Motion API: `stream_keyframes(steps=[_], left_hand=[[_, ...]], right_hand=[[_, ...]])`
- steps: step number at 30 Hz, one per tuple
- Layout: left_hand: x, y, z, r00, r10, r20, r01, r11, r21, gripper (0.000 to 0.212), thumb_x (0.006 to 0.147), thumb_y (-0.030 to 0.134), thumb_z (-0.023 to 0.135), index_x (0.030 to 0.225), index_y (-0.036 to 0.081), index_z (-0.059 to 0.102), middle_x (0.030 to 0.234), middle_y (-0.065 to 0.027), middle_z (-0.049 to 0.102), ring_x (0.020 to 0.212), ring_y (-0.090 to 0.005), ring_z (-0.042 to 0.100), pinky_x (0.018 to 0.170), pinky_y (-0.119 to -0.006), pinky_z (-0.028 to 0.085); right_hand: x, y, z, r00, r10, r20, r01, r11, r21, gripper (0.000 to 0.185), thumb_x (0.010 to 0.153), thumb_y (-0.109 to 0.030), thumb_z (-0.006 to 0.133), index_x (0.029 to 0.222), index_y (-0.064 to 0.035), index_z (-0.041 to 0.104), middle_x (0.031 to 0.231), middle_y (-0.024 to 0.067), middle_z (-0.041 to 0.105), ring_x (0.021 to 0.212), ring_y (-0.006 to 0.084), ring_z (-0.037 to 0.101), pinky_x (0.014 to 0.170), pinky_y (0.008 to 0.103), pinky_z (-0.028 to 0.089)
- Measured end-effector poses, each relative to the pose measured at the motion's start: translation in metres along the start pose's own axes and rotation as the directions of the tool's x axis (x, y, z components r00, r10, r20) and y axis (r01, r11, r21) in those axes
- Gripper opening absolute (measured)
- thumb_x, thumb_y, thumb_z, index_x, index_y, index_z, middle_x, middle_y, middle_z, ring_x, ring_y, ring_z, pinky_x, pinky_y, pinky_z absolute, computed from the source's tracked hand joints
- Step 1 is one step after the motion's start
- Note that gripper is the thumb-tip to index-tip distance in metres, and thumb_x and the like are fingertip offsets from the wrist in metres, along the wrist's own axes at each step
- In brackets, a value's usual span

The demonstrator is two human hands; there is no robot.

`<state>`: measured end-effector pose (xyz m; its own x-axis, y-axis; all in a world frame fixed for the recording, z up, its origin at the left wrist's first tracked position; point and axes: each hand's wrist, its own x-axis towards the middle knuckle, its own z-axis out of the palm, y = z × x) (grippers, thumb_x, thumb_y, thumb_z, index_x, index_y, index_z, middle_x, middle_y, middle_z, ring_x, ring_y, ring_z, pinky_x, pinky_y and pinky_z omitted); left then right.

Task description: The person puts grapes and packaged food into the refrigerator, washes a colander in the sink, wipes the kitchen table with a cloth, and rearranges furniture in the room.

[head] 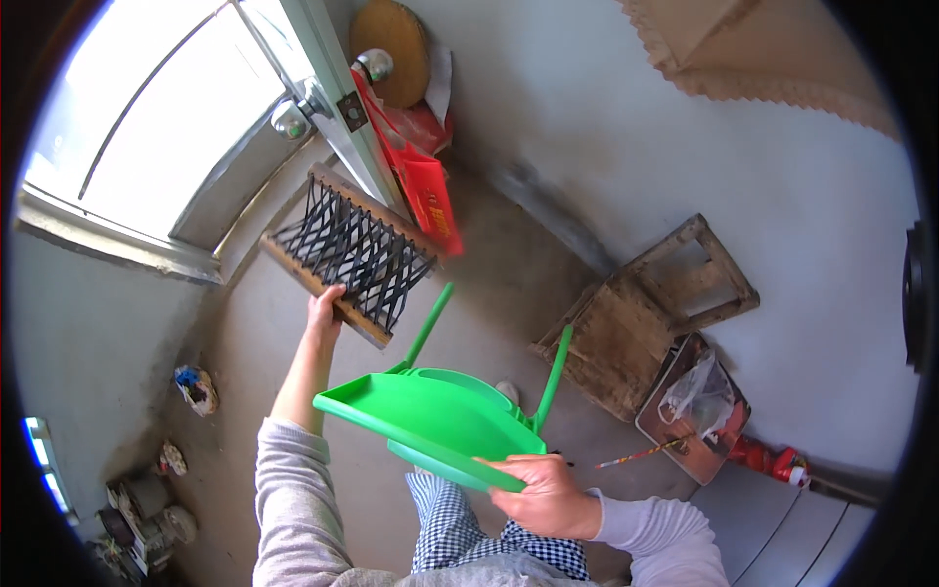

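Note:
My left hand (326, 307) grips the wooden edge of a small folding stool (352, 253) with a seat of crossed black cords, held up near the doorway. A green plastic chair (447, 418) is in my right hand (539, 491), whose fingers close on its rim just in front of my body. Two green legs of the chair point away from me. The stool and the chair are held at different spots, the stool farther forward and to the left.
A worn wooden chair (623, 341) stands by the right wall, beside a low surface with a clear plastic bag (700, 400). A red bag (429, 194) hangs at the door (337, 88). Several items lie along the left wall, including a small basket (198, 391).

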<state>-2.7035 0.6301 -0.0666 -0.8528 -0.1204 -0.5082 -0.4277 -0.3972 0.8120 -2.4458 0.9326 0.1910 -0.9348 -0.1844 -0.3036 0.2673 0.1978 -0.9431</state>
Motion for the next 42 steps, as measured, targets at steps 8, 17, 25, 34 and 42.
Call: stream_keyframes(steps=[8,17,25,34,42], left_hand=[[0.035,0.020,0.064,1.000,-0.006,0.023,0.000,0.965,0.261,0.026,0.066,0.005,0.060,0.090,0.002,0.050,0.075,-0.0059,0.054,0.068,-0.0175,0.054,0.062,-0.031,0.046],[0.046,-0.010,-0.010,0.933,-0.062,-0.354,0.125,0.980,0.158,0.023,0.067,0.009,0.060,0.085,0.004,0.048,0.069,-0.0062,0.052,0.059,-0.0200,0.053,0.053,-0.035,0.048],[-0.072,-0.113,-0.161,0.799,-0.185,-0.573,0.201,0.979,-0.037,0.026,0.065,0.002,0.058,0.089,0.003,0.047,0.073,-0.0051,0.050,0.066,-0.0185,0.052,0.060,-0.032,0.047],[-0.183,-0.158,-0.163,0.703,-0.299,-0.645,0.319,0.943,-0.090,0.026,0.065,-0.001,0.058,0.087,0.002,0.044,0.072,-0.0035,0.046,0.063,-0.0164,0.049,0.057,-0.031,0.047],[-0.167,-0.212,-0.092,0.786,-0.355,-0.506,0.413,0.911,0.002,0.030,0.064,0.004,0.066,0.085,0.006,0.044,0.068,-0.0005,0.046,0.057,-0.0139,0.046,0.049,-0.028,0.040]], right_hand=[[0.070,0.023,-0.047,0.998,0.017,0.057,-0.017,1.000,-0.013,0.033,0.068,0.002,0.055,0.100,-0.0002,0.062,0.086,0.0164,0.063,0.066,0.0164,0.061,0.058,0.0259,0.047],[0.167,0.108,-0.117,0.994,0.027,-0.107,-0.038,0.994,-0.102,0.020,0.068,-0.001,0.055,0.086,0.0029,0.063,0.075,0.0095,0.066,0.064,0.0084,0.057,0.059,0.0247,0.047],[0.260,0.224,-0.216,0.847,0.213,-0.486,-0.267,0.963,-0.043,0.009,0.058,0.002,0.051,0.063,-0.0013,0.058,0.059,-0.0005,0.055,0.055,0.0081,0.047,0.051,0.0247,0.039],[0.262,0.294,-0.327,0.657,0.289,-0.696,-0.753,0.288,-0.592,0.031,0.070,-0.026,0.057,0.096,-0.0083,0.062,0.101,0.0117,0.058,0.099,0.0299,0.052,0.082,0.0393,0.041],[0.245,0.216,-0.139,0.934,-0.029,-0.356,-0.300,0.475,-0.827,0.054,0.074,-0.029,0.056,0.123,-0.0155,0.039,0.128,0.0143,0.033,0.118,0.0327,0.033,0.089,0.0612,0.024]])
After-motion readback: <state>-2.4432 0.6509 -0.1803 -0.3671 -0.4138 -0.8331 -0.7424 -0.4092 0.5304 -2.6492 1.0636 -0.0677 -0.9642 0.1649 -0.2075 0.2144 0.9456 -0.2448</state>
